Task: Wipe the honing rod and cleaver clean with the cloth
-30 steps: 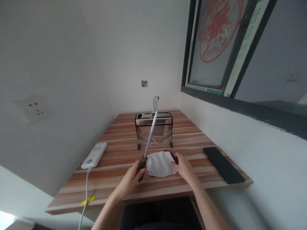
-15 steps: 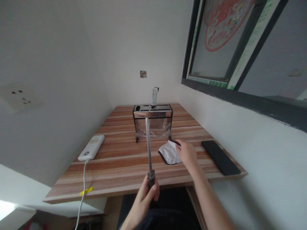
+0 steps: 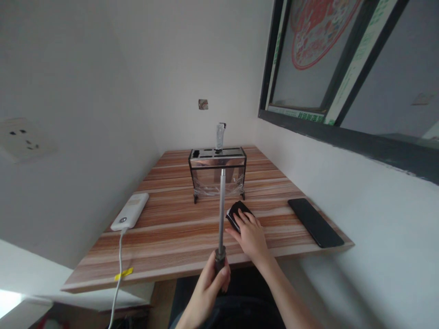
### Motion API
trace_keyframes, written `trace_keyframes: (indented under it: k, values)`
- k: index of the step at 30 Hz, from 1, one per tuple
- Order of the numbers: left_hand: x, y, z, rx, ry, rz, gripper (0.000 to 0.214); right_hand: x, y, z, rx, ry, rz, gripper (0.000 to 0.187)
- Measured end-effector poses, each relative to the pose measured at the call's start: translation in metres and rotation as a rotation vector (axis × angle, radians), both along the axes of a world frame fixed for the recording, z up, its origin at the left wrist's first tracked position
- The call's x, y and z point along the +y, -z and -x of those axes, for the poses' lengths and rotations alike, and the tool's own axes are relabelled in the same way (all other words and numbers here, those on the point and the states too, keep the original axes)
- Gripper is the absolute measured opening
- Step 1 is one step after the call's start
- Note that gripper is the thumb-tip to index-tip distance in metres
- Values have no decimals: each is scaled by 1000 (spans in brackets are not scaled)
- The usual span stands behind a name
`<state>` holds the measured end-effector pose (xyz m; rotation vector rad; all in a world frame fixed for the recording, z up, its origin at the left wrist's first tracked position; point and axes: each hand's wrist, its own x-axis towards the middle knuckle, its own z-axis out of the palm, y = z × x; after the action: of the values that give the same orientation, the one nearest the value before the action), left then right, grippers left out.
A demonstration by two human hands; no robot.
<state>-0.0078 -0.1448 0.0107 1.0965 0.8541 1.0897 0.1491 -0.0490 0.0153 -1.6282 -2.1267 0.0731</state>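
My left hand (image 3: 211, 282) is closed round the dark handle of a long steel sharpening rod (image 3: 221, 208), which points up and away over the wooden table (image 3: 171, 233). My right hand (image 3: 250, 233) lies palm down with fingers stretched over a folded black cloth (image 3: 235, 213), just right of the rod. Behind them stands a metal and clear knife holder (image 3: 217, 175) with one knife handle (image 3: 220, 135) sticking up from its top.
A white power bank (image 3: 130, 211) with a white cable (image 3: 118, 274) and yellow tag lies at the table's left. A black phone (image 3: 315, 222) lies at the right edge. Walls close in left, back and right; a dark-framed window is on the right.
My left hand drew the rod back toward the table's front edge and stood it more upright. The white cloth has been folded into a small black bundle, and my right hand now presses on it.
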Motion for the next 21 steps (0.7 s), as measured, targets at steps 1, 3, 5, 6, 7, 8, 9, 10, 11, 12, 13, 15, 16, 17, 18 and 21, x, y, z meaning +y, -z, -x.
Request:
trace_keyframes:
  k: [1, 3, 5, 6, 7, 8, 9, 10, 11, 12, 13, 15, 16, 17, 18, 21]
  values:
    - [0, 0, 0, -8, -9, 5, 29, -1, 0, 1, -6, -1, 3, 50]
    - [1, 2, -1, -26, -19, 16, 32, -1, 0, 2, -29, 8, 15, 50]
    - [1, 4, -1, -47, -28, 34, 36, 1, -1, 5, -70, 31, 31, 43]
    - [1, 6, -2, -60, -37, 48, 38, 3, -1, 6, -90, 46, 42, 40]
    - [1, 8, -2, -74, -48, 64, 40, 4, -2, 7, -108, 59, 53, 39]
    - [1, 10, -2, -85, -61, 80, 41, 6, -3, 8, -125, 65, 65, 40]
    - [2, 11, -3, -94, -74, 93, 43, 8, -4, 8, -142, 65, 77, 42]
    - [2, 13, -3, -101, -85, 105, 44, 9, -6, 9, -163, 57, 88, 45]
    - [3, 14, -3, -105, -94, 117, 45, 10, -8, 9, -185, 45, 98, 47]
    - [4, 15, -3, -106, -103, 127, 46, 11, -10, 9, -203, 35, 104, 48]
    - [4, 16, -4, -107, -110, 136, 48, 11, -12, 9, -211, 26, 109, 49]
    - [5, 16, -5, -107, -126, 157, 51, 12, -15, 8, -188, 26, 112, 49]
    - [5, 15, -5, -106, -130, 165, 51, 13, -16, 8, -161, 31, 114, 49]
    - [6, 15, -6, -102, -132, 172, 52, 13, -17, 6, -126, 39, 115, 47]
    - [5, 13, -6, -95, -131, 174, 52, 14, -16, 4, -83, 48, 116, 46]
    - [4, 10, -6, -71, -122, 176, 55, 15, -13, -4, 133, 77, 126, 42]
